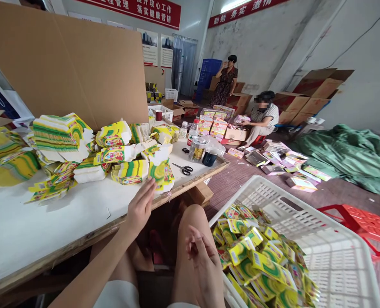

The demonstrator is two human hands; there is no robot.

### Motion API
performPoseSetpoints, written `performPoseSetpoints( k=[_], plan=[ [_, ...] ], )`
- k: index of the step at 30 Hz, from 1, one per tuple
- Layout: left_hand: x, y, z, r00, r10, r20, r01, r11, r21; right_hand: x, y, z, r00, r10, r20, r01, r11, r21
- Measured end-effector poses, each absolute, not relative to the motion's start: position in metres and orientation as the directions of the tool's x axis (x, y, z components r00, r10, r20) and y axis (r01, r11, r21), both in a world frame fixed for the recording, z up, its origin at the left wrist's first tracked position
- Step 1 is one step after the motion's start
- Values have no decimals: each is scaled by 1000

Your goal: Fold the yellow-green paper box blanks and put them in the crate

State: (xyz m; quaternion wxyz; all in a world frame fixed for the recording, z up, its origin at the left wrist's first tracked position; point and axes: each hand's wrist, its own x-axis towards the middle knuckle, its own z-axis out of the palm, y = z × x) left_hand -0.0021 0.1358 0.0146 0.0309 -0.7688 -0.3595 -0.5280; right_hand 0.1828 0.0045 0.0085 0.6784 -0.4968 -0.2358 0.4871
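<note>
At the table edge my left hand (141,209) has its fingertips on a flattened yellow-and-green carton (158,173), which leans at the right end of the row of cartons. The thumb side of that grip is partly hidden. My right hand (206,261) hovers above my knee, beside the white basket, with loosely curled fingers and nothing visible in them. Stacks of flat cartons (60,132) lie along the table. In the white plastic basket (331,226) is a heap of folded yellow-green boxes (260,261).
Black scissors (186,170), a dark mug (209,158), a clear jar (197,149) and a red-capped bottle (193,130) stand or lie on the white table (13,231). A red stool (366,224) is behind the basket. Two people are farther back, one seated among pink boxes (214,126).
</note>
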Motion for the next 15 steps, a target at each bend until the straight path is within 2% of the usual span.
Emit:
performPoseSetpoints(
  k=[2, 4, 6, 8, 10, 11, 13, 15],
  plan=[
    [-1, 102, 18, 308, 416, 856, 501, -835, 226, 175, 8, 19, 392, 895, -216, -474, -5, -881],
    [0, 69, 16, 462, 342, 818, 390, -907, 159, 168, 12, 28, 366, 903, -226, -514, -6, -858],
    [0, 43, 11, 545, 335, 769, 322, -930, 176, 164, 16, 33, 339, 919, -201, -531, 11, -847],
    [-1, 27, 6, 523, 418, 743, 287, -907, 308, 162, 18, 33, 309, 931, -194, -548, 8, -836],
    [-2, 22, 4, 369, 619, 694, 232, -784, 575, 161, 17, 29, 284, 937, -204, -560, -10, -828],
    [-2, 23, 5, 259, 740, 620, 160, -666, 728, 160, 15, 27, 269, 941, -203, -559, -19, -829],
    [0, 28, 8, 114, 928, 354, -78, -347, 935, 157, 12, 22, 229, 954, -193, -542, -39, -840],
    [4, 35, 13, 168, 983, 72, -326, -13, 945, 154, 7, 19, 189, 964, -187, -525, -62, -849]
  ],
)
